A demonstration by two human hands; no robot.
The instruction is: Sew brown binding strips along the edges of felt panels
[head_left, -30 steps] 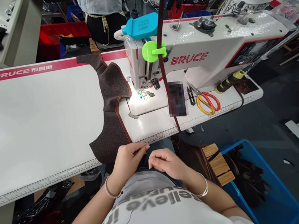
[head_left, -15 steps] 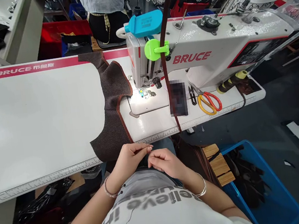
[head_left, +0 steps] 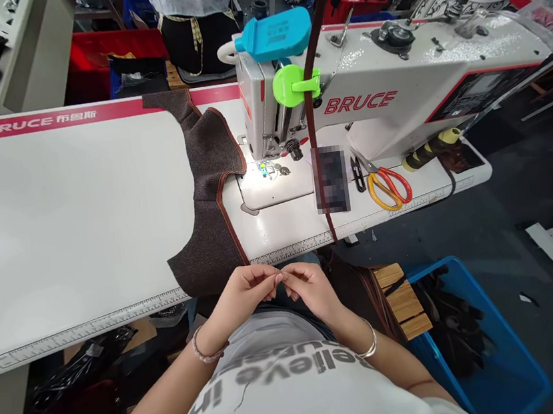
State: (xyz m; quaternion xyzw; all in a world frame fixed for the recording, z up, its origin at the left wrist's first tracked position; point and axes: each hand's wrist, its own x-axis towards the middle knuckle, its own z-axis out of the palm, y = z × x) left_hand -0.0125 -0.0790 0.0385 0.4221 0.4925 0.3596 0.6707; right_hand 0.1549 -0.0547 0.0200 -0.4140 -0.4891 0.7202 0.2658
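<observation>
- At 12 o'clock from the torso, fingertips of left hand (head_left: 240, 299) and right hand (head_left: 314, 289) meet, pinched closed; whether anything thin is between them, I cannot tell.
- At 11 o'clock from them, brown cloth (head_left: 209, 225) lies on the table (head_left: 82, 224), near end over its edge, beside the left hand; machine (head_left: 391, 72) at 1, snips (head_left: 358, 175) and scissors (head_left: 375, 170) toward 2.
- Step in hand, I judge: small fingertip work, away from the cloth; handling the cloth would call for parting the fingers and reaching toward 11.

Open tabletop (head_left: 80, 211) at left, sewing machine (head_left: 371, 71) blocking right
</observation>
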